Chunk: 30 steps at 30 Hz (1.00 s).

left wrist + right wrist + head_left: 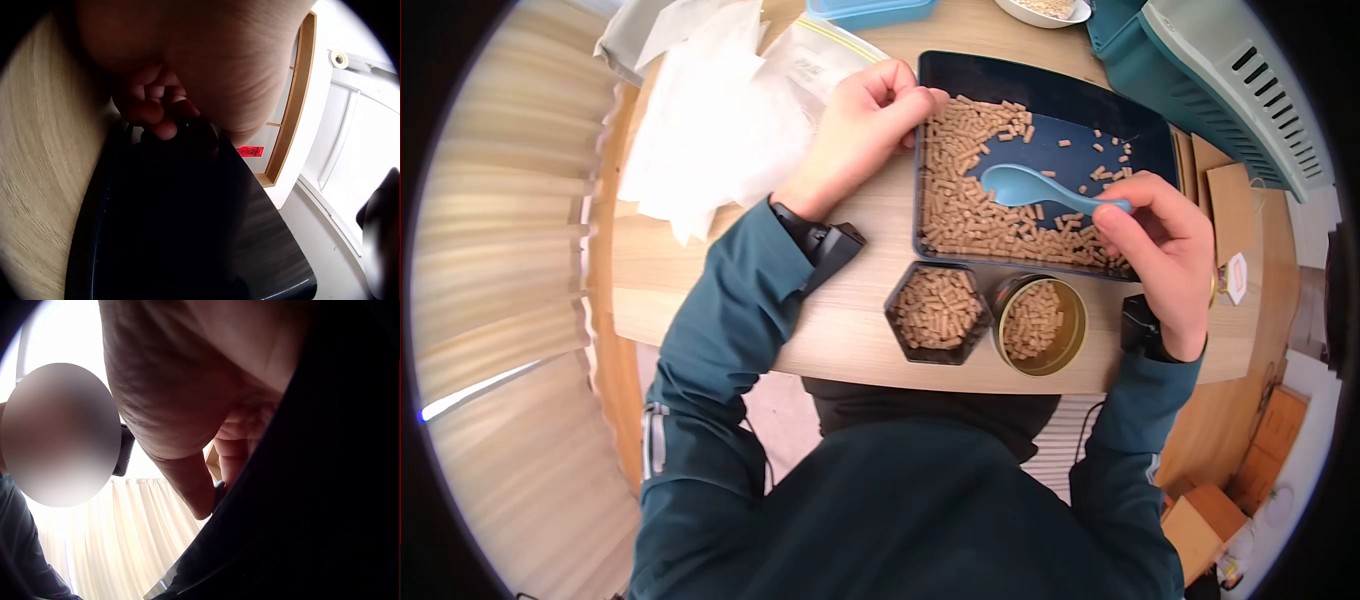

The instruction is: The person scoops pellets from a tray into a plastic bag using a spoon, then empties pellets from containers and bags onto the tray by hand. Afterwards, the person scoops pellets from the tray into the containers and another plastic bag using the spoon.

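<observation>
A dark navy tray (1050, 80) lies on the table with brown pellets (960, 195) heaped mostly along its left and near sides. My left hand (862, 125) grips its left rim, thumb on top; in the left wrist view curled fingers (164, 128) meet the outer wall. A light-blue spoon (1008, 186) is held by the handle end between thumb and fingers of my right hand (1168, 235). The spoon's bowl points left, over the pellets. Just in front of the tray stand a black hexagonal container (984, 322) and a round tin (1073, 325), both holding pellets.
Crumpled white plastic bags (710, 130) and a zip bag (825, 55) lie left of the tray. Beyond it are a blue container (870, 10) and a white bowl (1065, 16). A teal and grey carrier (1235, 95) stands at back right, near cardboard (1232, 205).
</observation>
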{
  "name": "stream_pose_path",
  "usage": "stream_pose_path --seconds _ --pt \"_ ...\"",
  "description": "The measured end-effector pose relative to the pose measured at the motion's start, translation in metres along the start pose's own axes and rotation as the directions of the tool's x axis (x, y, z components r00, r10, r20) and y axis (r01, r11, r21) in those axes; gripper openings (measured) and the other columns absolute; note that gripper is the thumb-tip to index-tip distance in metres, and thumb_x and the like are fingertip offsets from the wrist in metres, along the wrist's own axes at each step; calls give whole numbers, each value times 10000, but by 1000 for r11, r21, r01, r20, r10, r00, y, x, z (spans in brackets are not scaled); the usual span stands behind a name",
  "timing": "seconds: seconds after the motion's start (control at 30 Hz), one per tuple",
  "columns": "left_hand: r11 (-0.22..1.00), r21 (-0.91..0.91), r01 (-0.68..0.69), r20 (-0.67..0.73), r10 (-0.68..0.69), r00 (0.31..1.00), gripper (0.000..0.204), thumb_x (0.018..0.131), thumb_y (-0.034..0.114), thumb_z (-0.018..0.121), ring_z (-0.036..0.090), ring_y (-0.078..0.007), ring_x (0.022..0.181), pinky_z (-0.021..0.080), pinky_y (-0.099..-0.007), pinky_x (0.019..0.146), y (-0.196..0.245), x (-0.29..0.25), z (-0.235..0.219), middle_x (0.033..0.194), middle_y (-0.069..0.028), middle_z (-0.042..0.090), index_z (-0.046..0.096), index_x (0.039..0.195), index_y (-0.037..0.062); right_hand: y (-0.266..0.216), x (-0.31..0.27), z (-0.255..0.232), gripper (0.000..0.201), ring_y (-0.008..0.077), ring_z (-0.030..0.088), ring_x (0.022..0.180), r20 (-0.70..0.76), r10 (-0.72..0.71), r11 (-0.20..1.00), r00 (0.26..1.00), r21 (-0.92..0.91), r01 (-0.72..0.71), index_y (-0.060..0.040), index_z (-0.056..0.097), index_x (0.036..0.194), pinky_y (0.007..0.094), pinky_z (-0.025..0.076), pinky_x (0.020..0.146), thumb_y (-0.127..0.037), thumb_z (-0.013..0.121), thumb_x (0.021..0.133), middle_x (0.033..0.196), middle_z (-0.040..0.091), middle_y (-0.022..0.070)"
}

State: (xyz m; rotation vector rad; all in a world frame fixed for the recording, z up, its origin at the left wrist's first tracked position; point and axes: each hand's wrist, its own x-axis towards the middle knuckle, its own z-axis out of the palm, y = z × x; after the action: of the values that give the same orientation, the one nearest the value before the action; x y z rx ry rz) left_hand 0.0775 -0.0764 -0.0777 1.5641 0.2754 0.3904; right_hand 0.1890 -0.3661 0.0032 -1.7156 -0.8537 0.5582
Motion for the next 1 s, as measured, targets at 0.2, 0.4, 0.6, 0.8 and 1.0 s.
stream_pose_path --seconds 0.2,0.4,0.6,0.8,1.0 --pt "1000 7 17 3 -17 1000 313 1014 199 693 469 1 671 363 -198 583 -1 -2 -3 801 66 613 508 770 133 2 1 -3 78 38 562 755 103 45 999 994 -24 -43 23 715 1003 206 432 671 -20 755 952 878 677 0" --pt "999 30 19 11 -19 1000 285 1022 207 678 474 4 691 377 -192 599 -5 -1 -7 843 63 643 526 792 136 -1 3 -6 85 67 599 724 94 133 990 987 36 -137 17 711 993 232 480 659 -64 732 975 844 676 15" --pt "998 54 19 6 -19 1000 281 1024 223 672 473 6 695 382 -190 599 -7 -1 -8 868 61 657 532 796 138 6 10 -11 153 91 589 675 52 105 977 993 179 -113 4 667 985 244 474 622 -142 665 1029 772 624 23" --pt "997 74 15 7 -16 1000 282 1023 230 669 472 8 695 382 -190 597 -4 -1 -8 878 57 667 529 796 137 8 11 -18 169 131 542 647 -83 24 937 996 349 6 6 630 995 267 437 565 -155 615 1045 728 534 27" --pt "997 82 7 -3 -7 1000 307 1016 235 682 467 4 679 367 -194 594 -3 -2 -8 798 81 593 510 781 139 13 11 -39 185 162 476 690 59 -508 751 859 519 408 2 600 987 278 381 552 -171 566 1043 760 476 51"
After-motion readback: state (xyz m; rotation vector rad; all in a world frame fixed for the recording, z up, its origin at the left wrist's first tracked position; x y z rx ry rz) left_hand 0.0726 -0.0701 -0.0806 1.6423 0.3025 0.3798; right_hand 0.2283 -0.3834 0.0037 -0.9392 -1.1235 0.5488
